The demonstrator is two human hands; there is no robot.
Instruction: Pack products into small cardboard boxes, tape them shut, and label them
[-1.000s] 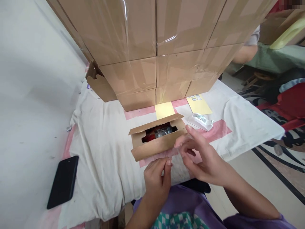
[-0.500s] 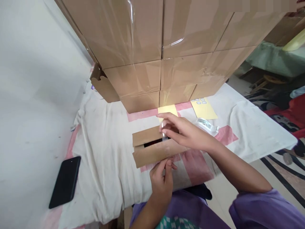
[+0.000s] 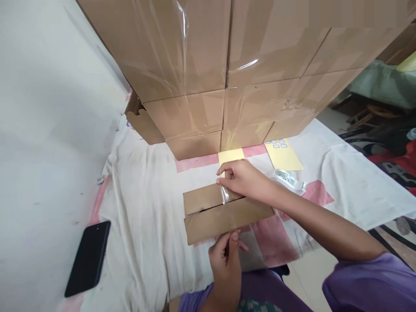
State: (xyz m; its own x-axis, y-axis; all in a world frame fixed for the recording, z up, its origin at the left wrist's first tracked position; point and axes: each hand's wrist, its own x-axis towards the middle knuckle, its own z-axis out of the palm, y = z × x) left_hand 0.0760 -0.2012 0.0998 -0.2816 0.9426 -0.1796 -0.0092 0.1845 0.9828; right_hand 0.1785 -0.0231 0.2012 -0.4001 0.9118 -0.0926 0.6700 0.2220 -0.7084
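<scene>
A small brown cardboard box [image 3: 208, 223] lies on the cloth before me, its two long top flaps nearly meeting over a thin dark gap. Across that gap runs a strip of clear tape [image 3: 225, 196], one end pinched in the fingers of my right hand [image 3: 243, 177] above the far flap. At the box's near edge my left hand [image 3: 227, 255] is closed, thumb and forefinger together just below the front flap. What those fingers hold is hidden. A white tape dispenser [image 3: 289, 181] rests beyond my right forearm.
A tall stack of taped cardboard boxes [image 3: 195, 112] stands behind, with an open-flapped carton [image 3: 146, 125] at its left. Yellow sheets [image 3: 287, 158] lie at its foot. A black phone [image 3: 87, 260] is at the left, near the white wall [image 3: 48, 130]. White-and-pink cloth [image 3: 139, 225] covers the table.
The far flap has come down, and the wide dark opening has narrowed to a slit. My right hand has brought the tape across onto the far flap. The view has shifted slightly.
</scene>
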